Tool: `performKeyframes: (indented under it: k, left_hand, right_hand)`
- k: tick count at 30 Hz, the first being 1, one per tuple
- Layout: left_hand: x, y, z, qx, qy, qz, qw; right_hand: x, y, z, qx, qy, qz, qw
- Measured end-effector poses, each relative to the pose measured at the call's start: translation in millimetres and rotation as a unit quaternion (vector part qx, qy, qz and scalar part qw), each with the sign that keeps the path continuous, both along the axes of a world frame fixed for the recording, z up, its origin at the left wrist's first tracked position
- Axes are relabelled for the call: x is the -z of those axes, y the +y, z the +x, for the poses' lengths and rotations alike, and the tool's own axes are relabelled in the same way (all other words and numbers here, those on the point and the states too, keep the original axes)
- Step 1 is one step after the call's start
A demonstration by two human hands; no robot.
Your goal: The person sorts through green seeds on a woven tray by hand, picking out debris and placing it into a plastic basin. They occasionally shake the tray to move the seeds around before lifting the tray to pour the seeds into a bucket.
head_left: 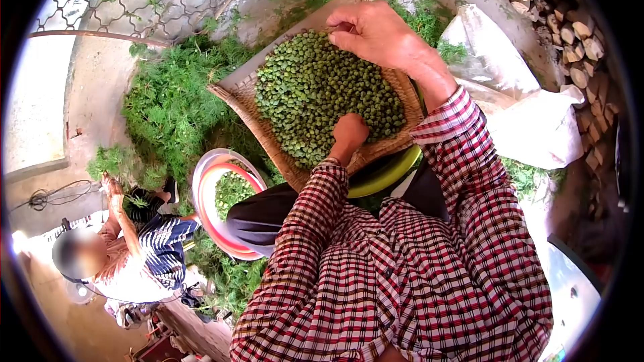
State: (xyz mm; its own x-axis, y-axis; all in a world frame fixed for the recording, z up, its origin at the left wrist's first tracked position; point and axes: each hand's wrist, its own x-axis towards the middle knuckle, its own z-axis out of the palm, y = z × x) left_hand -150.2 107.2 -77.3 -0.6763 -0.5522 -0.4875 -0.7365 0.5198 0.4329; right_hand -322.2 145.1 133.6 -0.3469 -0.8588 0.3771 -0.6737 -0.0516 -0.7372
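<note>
Small green round fruits (315, 94) lie heaped in a woven tray (251, 114) in front of me. My left hand (350, 133) is closed low on the heap, its fingertips hidden, so what it holds does not show. Above the tray's upper right part is my right hand (376, 35), thumb and forefinger curled close together; anything between them is too small to make out. A yellow-green basin (382, 177) shows under the tray's near edge.
Leafy green stems (171, 100) spread left of the tray. A red-rimmed tub (204, 194) stands by my left knee. Another person (134, 255) sits at the left, one hand on greenery. White sacks (496, 60) and stacked firewood (577, 47) are at the right.
</note>
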Motion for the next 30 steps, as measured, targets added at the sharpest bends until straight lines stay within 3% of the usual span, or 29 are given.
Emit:
performKeyframes:
  k: [2,4,6,8,10,12,15,17,22,24,25,26,27,29,30]
  left_hand:
    - [-6,-4,3,0.002,0.01,0.003,1.0]
    - [-18,-11,13,-0.087,0.106,0.177,0.975]
    - [-32,-17,20,-0.139,0.113,0.218,0.959]
    - [-49,-22,29,-0.201,0.294,0.38,0.854]
    - [-79,-26,30,-0.203,0.325,0.393,0.836]
    - [-107,-30,31,-0.232,0.476,0.472,0.705]
    - [-128,-40,31,-0.215,0.533,0.479,0.663]
    - [-131,-44,34,-0.203,0.56,0.506,0.624]
    - [-122,-47,41,-0.23,0.556,0.498,0.625]
    - [-116,-49,44,-0.25,0.551,0.495,0.624]
    - [-105,-56,45,-0.278,0.525,0.458,0.661]
    - [-94,-59,47,-0.305,0.496,0.419,0.696]
    - [-87,-59,49,-0.307,0.495,0.421,0.696]
    - [-70,-55,48,-0.301,0.394,0.387,0.778]
    - [-58,-53,45,-0.3,0.392,0.389,0.777]
  right_hand:
    - [1,-1,-2,-0.001,-0.006,0.014,1.0]
    - [5,-1,-2,-0.007,-0.001,-0.006,1.0]
    - [4,-1,1,-0.017,0.028,0.03,0.999]
    - [4,-1,7,-0.026,0.059,0.067,0.996]
    - [10,-2,19,-0.061,0.081,0.103,0.99]
    - [20,-6,29,-0.092,0.07,0.124,0.986]
    - [21,-13,44,-0.206,0.034,0.135,0.969]
    - [23,-15,47,-0.209,0.01,0.122,0.97]
    - [21,-15,50,-0.207,-0.012,0.1,0.973]
    - [16,-13,49,-0.214,0.027,0.15,0.965]
    - [14,-12,48,-0.215,0.026,0.151,0.964]
    - [12,-10,46,-0.187,0.108,0.227,0.95]
    - [10,-8,45,-0.156,0.188,0.3,0.922]
    - [9,-5,43,-0.14,0.18,0.281,0.932]
    - [9,-4,41,-0.125,0.172,0.261,0.941]
